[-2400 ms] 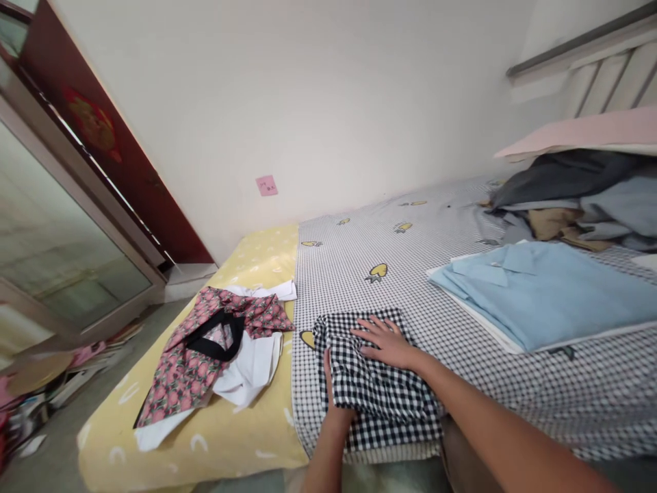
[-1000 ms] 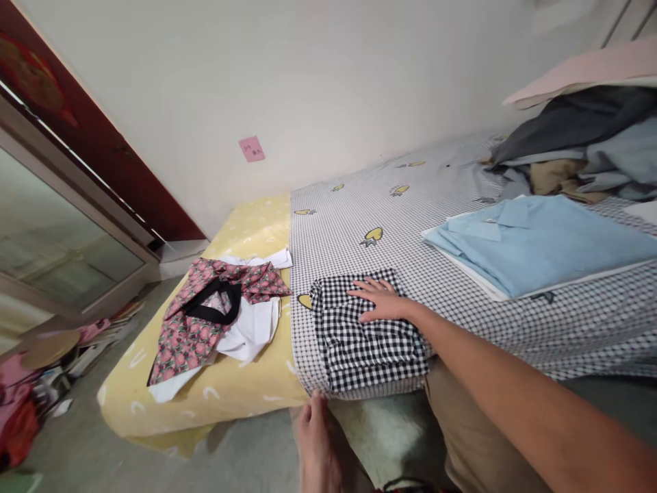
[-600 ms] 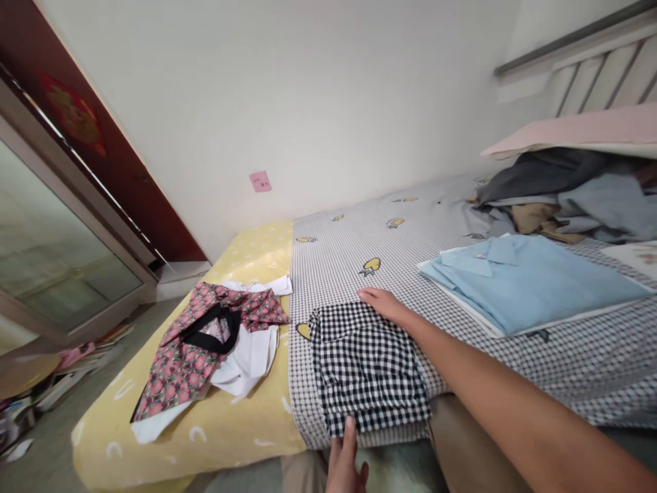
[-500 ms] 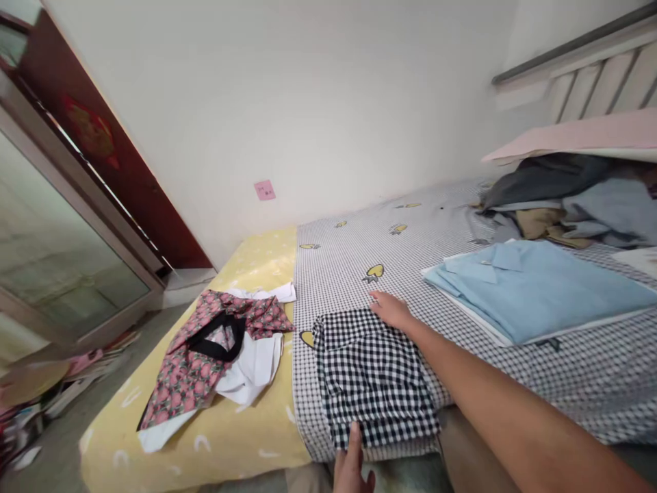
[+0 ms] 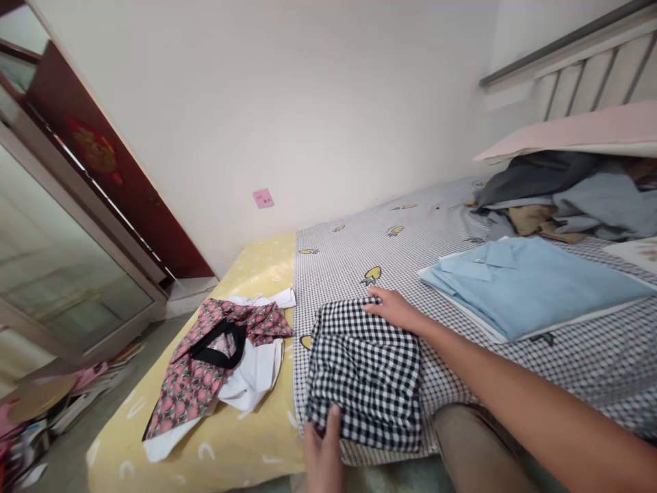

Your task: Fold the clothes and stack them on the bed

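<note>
A folded black-and-white checked garment (image 5: 367,370) lies on the bed, rumpled across its middle. My left hand (image 5: 324,448) grips its near-left corner, thumb on top and the other fingers hidden underneath. At the far edge, my right hand (image 5: 395,309) pinches the cloth between thumb and fingers. Right of the checked garment lies a folded light-blue shirt (image 5: 538,287) with white beneath it. To the left, a pink floral garment with a black band (image 5: 179,383) is spread loosely over a white cloth (image 5: 254,373).
The bed carries a yellow sheet (image 5: 230,455) on the left and a grey checked sheet (image 5: 343,267) on the right. A clothes heap (image 5: 580,198) sits at the back right under a pink board (image 5: 575,130). Floor clutter (image 5: 51,411) stands at left. My knee (image 5: 477,452) meets the bed edge.
My left hand has moved up and left onto the near corner and closed on it. My right hand has closed on the far edge. The checked garment has shifted slightly left, turning a little.
</note>
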Tool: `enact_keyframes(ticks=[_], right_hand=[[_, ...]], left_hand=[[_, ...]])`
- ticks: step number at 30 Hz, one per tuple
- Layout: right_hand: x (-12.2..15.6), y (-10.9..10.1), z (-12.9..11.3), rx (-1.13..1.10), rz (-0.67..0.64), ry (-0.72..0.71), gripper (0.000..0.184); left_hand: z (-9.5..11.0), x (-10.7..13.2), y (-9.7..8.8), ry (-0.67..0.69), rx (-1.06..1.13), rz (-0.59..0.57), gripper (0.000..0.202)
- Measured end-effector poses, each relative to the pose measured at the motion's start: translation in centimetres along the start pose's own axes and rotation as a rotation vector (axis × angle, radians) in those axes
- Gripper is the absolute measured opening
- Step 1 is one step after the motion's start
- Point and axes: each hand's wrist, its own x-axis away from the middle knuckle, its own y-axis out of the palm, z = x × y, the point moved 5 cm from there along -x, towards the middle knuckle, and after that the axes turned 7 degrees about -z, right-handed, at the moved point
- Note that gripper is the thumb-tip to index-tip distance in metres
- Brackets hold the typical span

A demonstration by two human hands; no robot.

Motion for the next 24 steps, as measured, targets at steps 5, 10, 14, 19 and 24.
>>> enact_keyframes(ticks=[5, 10, 14, 19, 24], right_hand=[[3.2, -3.5, 2.9, -0.463, 0.389, 0.192, 0.03], [7.6, -0.3, 10.0, -0.544, 0.318, 0.546, 0.049], [10.5, 1.3, 14.6, -0.474, 0.383, 0.565, 0.051], [11.2, 1.5, 15.6, -0.234, 0.355, 0.449, 0.036], [11.7, 1.4, 15.1, -0.253, 0.322, 0.353, 0.046]], left_hand=[[13.1, -7.3, -2.6, 0.239, -0.017, -0.04, 0.041], [14.7, -13.0, -4.7, 0.114, -0.069, 0.102, 0.021], [9.7, -12.4, -4.6, 0.091, -0.21, 0.105, 0.023], [5.5, -9.2, -2.6, 0.095, -0.484, -0.03, 0.037], [4.8, -5.8, -0.3, 0.09, -0.762, 0.018, 0.04]])
